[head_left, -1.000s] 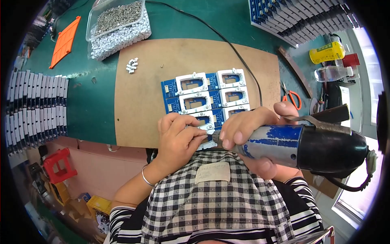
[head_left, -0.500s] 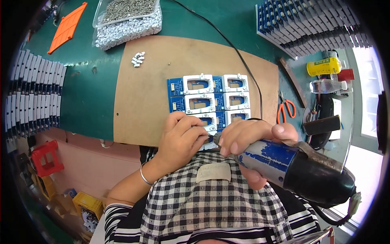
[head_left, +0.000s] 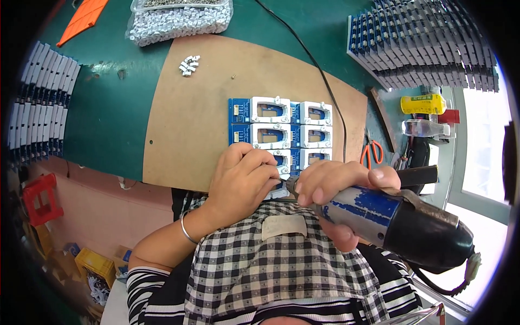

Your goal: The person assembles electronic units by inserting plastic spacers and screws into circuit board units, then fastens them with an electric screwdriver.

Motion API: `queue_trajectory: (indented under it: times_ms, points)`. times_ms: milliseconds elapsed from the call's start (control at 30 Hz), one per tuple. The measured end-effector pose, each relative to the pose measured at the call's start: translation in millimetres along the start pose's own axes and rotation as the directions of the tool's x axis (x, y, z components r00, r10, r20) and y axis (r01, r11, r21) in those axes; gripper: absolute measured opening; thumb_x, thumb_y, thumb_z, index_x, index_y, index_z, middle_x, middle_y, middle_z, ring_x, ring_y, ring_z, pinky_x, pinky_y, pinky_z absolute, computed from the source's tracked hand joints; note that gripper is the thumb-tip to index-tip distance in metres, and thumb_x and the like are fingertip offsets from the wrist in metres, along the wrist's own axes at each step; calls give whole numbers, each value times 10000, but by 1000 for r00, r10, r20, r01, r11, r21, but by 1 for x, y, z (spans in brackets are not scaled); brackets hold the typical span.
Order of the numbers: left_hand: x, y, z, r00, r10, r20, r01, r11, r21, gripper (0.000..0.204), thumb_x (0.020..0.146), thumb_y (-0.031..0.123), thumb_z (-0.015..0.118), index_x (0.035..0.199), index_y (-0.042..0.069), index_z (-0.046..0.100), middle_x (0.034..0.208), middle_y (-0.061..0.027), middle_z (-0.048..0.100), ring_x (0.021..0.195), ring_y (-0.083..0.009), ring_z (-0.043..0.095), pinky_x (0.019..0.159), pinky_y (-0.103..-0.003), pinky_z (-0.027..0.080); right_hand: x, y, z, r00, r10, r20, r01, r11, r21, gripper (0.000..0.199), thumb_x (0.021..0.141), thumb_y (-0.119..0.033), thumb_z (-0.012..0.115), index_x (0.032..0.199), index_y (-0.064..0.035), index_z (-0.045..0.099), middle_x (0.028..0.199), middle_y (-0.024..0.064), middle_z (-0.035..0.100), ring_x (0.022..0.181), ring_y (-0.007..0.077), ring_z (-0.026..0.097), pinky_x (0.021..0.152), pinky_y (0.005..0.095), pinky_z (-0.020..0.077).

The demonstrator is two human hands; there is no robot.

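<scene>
My right hand (head_left: 337, 179) is wrapped round a worn blue, silver and black electric screwdriver (head_left: 360, 211), which lies tilted with its nose toward my left hand. The fingers of my left hand (head_left: 242, 176) are curled together at the screwdriver's tip, over the near edge of a blue circuit board panel (head_left: 236, 132). Whatever they pinch is hidden. Several white plastic frames (head_left: 271, 125) sit on the panel in two columns, with screws showing on some. My hands cover part of the nearest row.
A brown board (head_left: 189, 119) lies under the panel, bearing a small pile of white parts (head_left: 189, 65). Beyond stands a tub of white parts (head_left: 179, 24). Stacked boards (head_left: 422, 49) flank both sides. Orange-handled pliers (head_left: 372, 154), bottles (head_left: 422, 104) and a black cable (head_left: 311, 57) are rightward.
The view has shifted a little, so the tub and stacks sit differently in it. Both hands keep nearly the same pose at the panel's near edge, the screwdriver still in my right.
</scene>
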State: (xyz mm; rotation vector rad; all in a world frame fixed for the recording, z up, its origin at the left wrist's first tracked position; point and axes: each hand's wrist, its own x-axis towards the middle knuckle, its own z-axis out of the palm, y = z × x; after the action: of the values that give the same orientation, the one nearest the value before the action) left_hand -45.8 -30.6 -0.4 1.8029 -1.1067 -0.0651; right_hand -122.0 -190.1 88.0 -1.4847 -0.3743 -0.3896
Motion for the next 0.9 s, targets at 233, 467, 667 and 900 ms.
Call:
queue_trajectory:
  times_ms: [233,467,667,900]
  points:
    - [1,1,-1,1000,-21,8,21,1000,1,163,685,101,741,811,99,639,977,2,583,955,-247,501,837,-368,420,10,-3,-1,991,0,136,23,985,-168,700,837,-236,736,1314,-121,236,943,155,609,783,292,641,712,446,517]
    - [-6,-2,-2,998,12,-61,-9,999,50,163,675,101,746,794,98,636,960,1,585,961,-248,503,818,-360,430,14,6,7,980,11,198,13,993,-120,676,838,-171,721,1299,-131,228,913,143,601,775,280,631,725,445,517]
    - [-4,2,2,998,11,-63,-8,998,58,156,668,110,754,778,103,643,953,2,587,983,-246,501,838,-370,428,3,26,-5,998,52,-37,-50,996,70,588,846,-240,698,1264,-143,296,842,103,571,678,236,608,677,399,524]
    - [18,-23,-51,990,-13,-141,28,994,105,100,813,78,659,899,28,660,854,-128,627,805,-307,604,739,-389,499,-13,20,-29,866,36,-498,92,969,230,693,807,-379,622,1333,-107,261,783,91,515,578,217,564,596,385,515]
